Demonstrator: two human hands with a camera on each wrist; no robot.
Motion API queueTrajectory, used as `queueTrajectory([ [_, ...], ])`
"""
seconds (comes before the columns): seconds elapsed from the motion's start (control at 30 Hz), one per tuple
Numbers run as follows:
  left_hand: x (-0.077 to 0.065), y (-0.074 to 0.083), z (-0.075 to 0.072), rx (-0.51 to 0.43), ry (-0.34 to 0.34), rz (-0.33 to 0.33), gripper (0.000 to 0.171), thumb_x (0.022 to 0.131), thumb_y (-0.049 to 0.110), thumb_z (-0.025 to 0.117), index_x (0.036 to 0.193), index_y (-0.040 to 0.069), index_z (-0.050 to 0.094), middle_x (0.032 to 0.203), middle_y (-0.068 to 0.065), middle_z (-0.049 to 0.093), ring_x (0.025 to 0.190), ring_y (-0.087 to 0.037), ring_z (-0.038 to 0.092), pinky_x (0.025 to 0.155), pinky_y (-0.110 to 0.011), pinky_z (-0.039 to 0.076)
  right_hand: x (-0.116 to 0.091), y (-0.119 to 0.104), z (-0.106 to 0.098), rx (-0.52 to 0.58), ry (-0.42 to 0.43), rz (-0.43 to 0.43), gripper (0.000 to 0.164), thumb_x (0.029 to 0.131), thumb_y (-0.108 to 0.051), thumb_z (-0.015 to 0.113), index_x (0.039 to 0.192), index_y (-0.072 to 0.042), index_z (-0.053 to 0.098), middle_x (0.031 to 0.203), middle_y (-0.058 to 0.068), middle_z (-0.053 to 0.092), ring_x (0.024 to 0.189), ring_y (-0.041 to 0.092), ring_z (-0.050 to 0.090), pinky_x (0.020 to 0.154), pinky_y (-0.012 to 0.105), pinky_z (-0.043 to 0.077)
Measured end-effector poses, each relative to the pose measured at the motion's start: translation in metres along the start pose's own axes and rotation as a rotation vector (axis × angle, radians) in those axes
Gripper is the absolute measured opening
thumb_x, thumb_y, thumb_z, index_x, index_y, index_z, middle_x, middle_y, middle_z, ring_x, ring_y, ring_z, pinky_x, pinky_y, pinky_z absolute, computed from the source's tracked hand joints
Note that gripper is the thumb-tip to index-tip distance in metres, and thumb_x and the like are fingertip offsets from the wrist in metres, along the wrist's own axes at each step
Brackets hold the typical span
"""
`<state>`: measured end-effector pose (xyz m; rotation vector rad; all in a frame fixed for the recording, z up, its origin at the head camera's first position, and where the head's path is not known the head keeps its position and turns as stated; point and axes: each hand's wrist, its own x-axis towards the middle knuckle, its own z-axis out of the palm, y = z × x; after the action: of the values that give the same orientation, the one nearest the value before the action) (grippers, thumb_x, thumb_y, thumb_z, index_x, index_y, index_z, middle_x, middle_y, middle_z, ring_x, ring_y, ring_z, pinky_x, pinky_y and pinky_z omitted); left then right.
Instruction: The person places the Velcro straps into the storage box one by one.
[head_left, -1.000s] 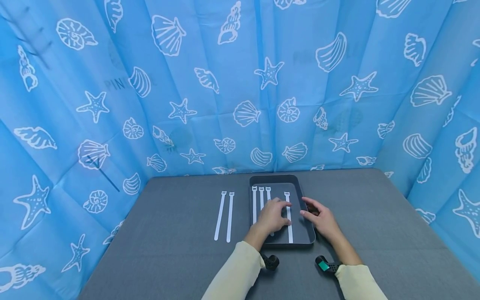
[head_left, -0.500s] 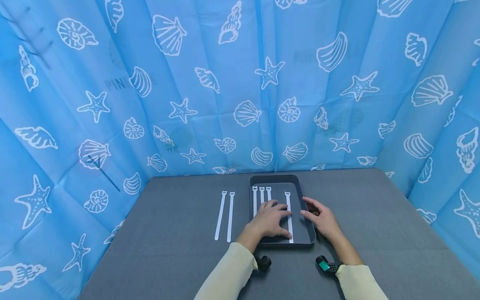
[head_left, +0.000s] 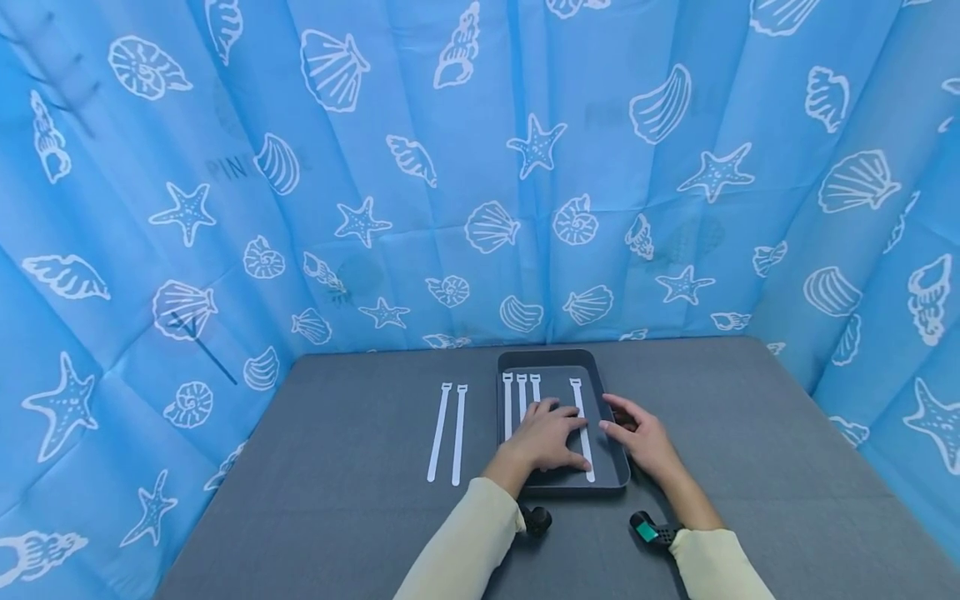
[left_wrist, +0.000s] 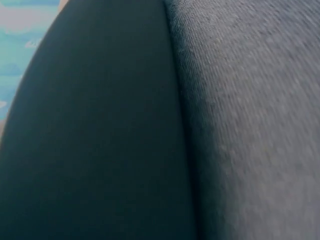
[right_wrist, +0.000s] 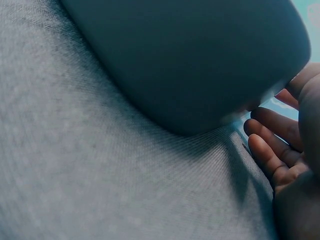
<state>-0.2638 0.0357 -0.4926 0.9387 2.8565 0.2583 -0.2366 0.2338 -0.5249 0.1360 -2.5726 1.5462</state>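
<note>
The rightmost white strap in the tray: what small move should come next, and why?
Perhaps lift the left hand away from the rightmost strap: it already lies lengthwise inside the tray, slotted end toward the far side like the other three straps, while two straps lie outside on the table.

A blue curtain with white shells and sea stars hangs at the far, left and right sides of a gray table. The curtain has folds.
</note>
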Motion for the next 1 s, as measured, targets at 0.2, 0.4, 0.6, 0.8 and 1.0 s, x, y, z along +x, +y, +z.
queueTrajectory([
  [0.2, 0.006, 0.004, 0.003, 0.004, -0.006, -0.003, 0.077, 0.077, 0.070, 0.064, 0.144, 0.036, 0.047, 0.152, 0.013, 0.036, 0.143, -0.022, 0.022, 0.115, -0.048, 0.018, -0.001, -0.001, 0.000, 0.003, -0.002, 0.001, 0.048, 0.097, -0.015, 0.062, 0.142, -0.004, 0.047, 0.141, 0.024, 0.047, 0.120, 0.040, 0.049, 0.098, 0.056, 0.042],
  [0.4, 0.011, 0.008, 0.004, -0.017, -0.020, 0.009, 0.080, 0.077, 0.069, 0.066, 0.146, 0.035, 0.045, 0.154, 0.012, 0.033, 0.144, -0.023, 0.019, 0.116, -0.047, 0.014, 0.000, 0.000, 0.001, 0.008, 0.001, -0.003, 0.048, 0.097, -0.014, 0.061, 0.142, -0.004, 0.047, 0.140, 0.023, 0.048, 0.119, 0.039, 0.051, 0.097, 0.055, 0.043],
  [0.6, 0.015, 0.011, 0.006, -0.015, -0.024, 0.007, 0.081, 0.077, 0.071, 0.065, 0.147, 0.036, 0.042, 0.155, 0.012, 0.031, 0.145, -0.022, 0.017, 0.116, -0.047, 0.013, 0.001, 0.001, 0.000, 0.013, 0.002, -0.009, 0.048, 0.097, -0.015, 0.061, 0.142, -0.004, 0.047, 0.139, 0.023, 0.049, 0.118, 0.038, 0.051, 0.097, 0.054, 0.044],
  [0.8, 0.017, 0.012, 0.009, -0.033, -0.018, 0.001, 0.084, 0.077, 0.071, 0.064, 0.148, 0.033, 0.041, 0.154, 0.012, 0.031, 0.145, -0.022, 0.017, 0.116, -0.048, 0.012, 0.001, 0.000, 0.000, 0.011, 0.001, -0.010, 0.048, 0.097, -0.016, 0.061, 0.142, -0.004, 0.047, 0.138, 0.023, 0.049, 0.118, 0.038, 0.051, 0.097, 0.054, 0.043],
  [1.0, 0.016, 0.015, 0.009, -0.019, -0.007, -0.002, 0.087, 0.076, 0.072, 0.064, 0.149, 0.030, 0.041, 0.154, 0.011, 0.033, 0.144, -0.022, 0.019, 0.116, -0.048, 0.014, 0.001, 0.000, 0.000, 0.009, -0.001, -0.003, 0.048, 0.097, -0.015, 0.061, 0.142, -0.004, 0.047, 0.138, 0.023, 0.049, 0.118, 0.038, 0.051, 0.097, 0.054, 0.043],
])
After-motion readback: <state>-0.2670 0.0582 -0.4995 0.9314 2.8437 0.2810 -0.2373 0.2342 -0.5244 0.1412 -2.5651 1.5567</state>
